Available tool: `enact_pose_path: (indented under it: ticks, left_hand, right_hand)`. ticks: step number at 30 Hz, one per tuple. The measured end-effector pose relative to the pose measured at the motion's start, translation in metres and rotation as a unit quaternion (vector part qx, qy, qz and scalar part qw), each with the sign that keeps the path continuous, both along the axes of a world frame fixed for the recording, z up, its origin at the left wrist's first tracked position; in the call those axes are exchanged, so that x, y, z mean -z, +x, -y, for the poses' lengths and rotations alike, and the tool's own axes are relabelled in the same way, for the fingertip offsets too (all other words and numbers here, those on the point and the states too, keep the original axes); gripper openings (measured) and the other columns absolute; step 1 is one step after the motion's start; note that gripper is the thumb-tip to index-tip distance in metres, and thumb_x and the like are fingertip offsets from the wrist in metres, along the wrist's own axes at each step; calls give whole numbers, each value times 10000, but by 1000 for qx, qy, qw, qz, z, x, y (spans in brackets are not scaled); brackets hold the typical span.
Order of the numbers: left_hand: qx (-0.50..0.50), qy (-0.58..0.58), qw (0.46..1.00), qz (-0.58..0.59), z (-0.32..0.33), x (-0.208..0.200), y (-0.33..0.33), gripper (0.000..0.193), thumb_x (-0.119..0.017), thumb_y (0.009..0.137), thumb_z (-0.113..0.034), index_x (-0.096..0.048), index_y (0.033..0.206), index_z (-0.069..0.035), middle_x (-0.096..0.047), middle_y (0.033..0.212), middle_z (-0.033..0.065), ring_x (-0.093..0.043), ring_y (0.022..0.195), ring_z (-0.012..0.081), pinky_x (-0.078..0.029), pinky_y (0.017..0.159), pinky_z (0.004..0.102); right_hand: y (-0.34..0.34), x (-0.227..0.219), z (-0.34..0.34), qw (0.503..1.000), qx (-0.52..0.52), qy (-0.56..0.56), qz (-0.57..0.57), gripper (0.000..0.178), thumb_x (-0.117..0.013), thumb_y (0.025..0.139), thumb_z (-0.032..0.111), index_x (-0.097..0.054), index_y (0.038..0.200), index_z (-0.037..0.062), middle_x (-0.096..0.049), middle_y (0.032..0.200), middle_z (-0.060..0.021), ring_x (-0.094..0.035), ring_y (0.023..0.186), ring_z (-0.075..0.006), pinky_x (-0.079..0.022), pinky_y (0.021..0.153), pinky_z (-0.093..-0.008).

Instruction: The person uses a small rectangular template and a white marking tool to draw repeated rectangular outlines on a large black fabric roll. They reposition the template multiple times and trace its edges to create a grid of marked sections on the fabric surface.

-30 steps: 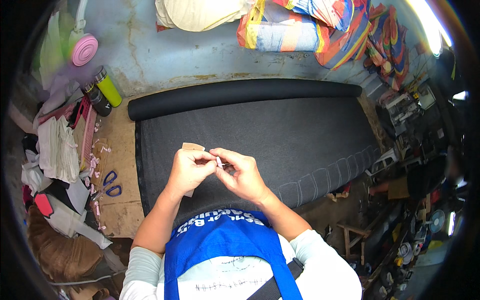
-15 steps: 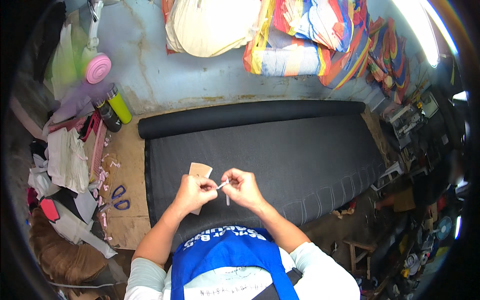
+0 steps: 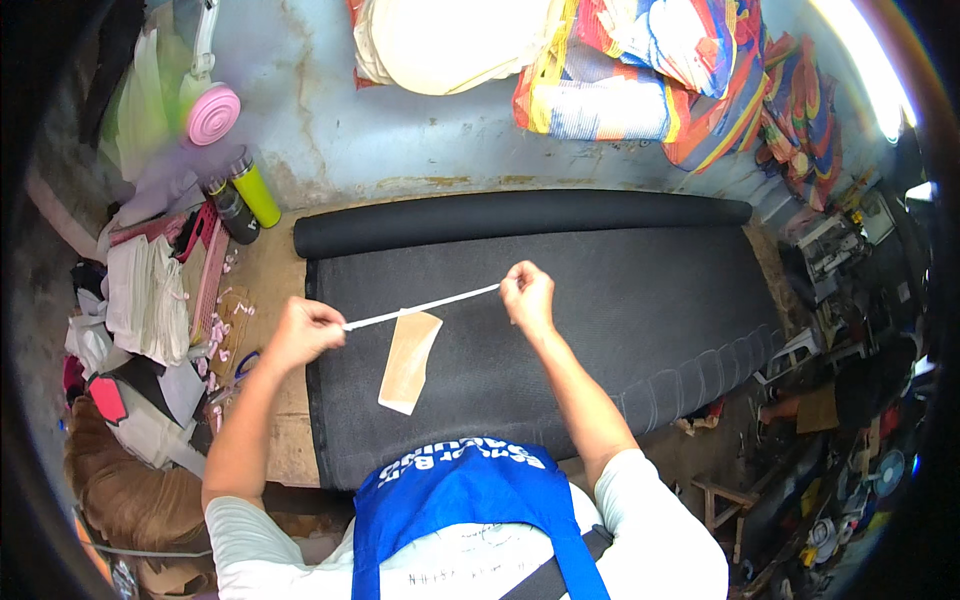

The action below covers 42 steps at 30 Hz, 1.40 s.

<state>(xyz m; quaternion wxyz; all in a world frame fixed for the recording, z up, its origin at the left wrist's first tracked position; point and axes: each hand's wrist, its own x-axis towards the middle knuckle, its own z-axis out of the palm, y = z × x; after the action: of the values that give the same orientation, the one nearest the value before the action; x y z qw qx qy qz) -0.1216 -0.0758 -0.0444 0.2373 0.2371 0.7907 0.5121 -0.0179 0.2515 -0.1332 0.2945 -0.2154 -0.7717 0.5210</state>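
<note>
One taut white tape (image 3: 450, 299): my left hand (image 3: 300, 332) and right hand (image 3: 532, 297) pinch it over black fabric (image 3: 600, 320), blue wall (image 3: 430, 140) beyond.

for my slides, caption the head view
Left hand and right hand hold a white strip taut above dark fabric.

- The narrow strip (image 3: 450, 299): plain white.
- The flat template (image 3: 408, 362): plain light tan.
- The fabric sheet (image 3: 540, 340): charcoal black, with a row of pale, looping outlines (image 3: 690, 387) along its near right edge.
- The fabric roll (image 3: 520, 220): solid black.
- The bib apron (image 3: 460, 505): bright blue, white lettering.
- The woven bags (image 3: 600, 112): red, blue, yellow and white stripes.
- The upright bottles: one lime green (image 3: 258, 197), one black (image 3: 237, 217).
- The wall (image 3: 430, 140): pale blue, blotched brown.
</note>
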Motion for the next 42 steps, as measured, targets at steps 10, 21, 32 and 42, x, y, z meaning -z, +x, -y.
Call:
enact_pose_path:
  ticks: [10,21,32,42]
  left_hand:
    - [-272,-326,881,-208,162,75,-124,201,-611,734,-166,-674,775,21,-633,657,181,-641,578,254,-520,568,370]
    - [-286,-289,870,-279,78,121,-44,376,-662,749,-360,-660,850,2,-639,751,191,-631,719,316,-486,644,426]
    - [-153,-200,968,-9,-42,154,79,589,-812,601,-267,-584,1053,35,-640,873,225,-648,825,314,-503,743,388]
    - [-141,-167,866,-449,65,157,38,201,-592,726,-28,-695,899,-32,-556,1181,135,-580,1003,295,-472,849,338]
  right_hand:
    - [16,74,-44,967,78,230,77,367,-620,730,65,-560,1086,-4,-595,1082,-190,-577,1026,-281,-452,898,-370]
    - [72,74,-38,845,-60,371,380,251,-627,699,74,-668,946,46,-625,1050,-130,-540,1064,-294,-433,892,-407]
    - [70,73,63,962,-94,-247,70,103,-586,832,94,-508,824,26,-582,659,-53,-564,527,-96,-438,468,-210]
    - [67,80,120,974,-193,97,62,162,-554,892,169,-620,973,44,-657,792,-135,-644,642,-226,-494,575,-306]
